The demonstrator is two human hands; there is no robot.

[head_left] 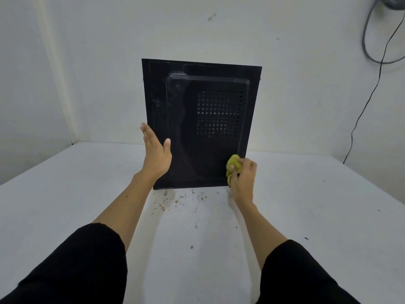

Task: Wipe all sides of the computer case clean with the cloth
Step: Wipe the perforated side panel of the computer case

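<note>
We see our left hand (156, 154) raised flat against the case (201, 123), fingers straight and together along its left edge, thumb spread onto the near panel, palm steadying it. Our right hand (242, 176) is curled round a bunched yellow cloth (233, 164) and presses it on the lower right corner of that panel. Both forearms reach forward from black sleeves (87, 264).

We count one case, one cloth, two hands. The case stands upright on the white table (317, 216), its broad side toward us, near the wall behind it; a grid of vent holes (219, 114) sits in the panel's upper right. Dark specks (175, 200) lie on the table just before the case's base. Two cables (372, 88) hang down the wall well right of the case.
</note>
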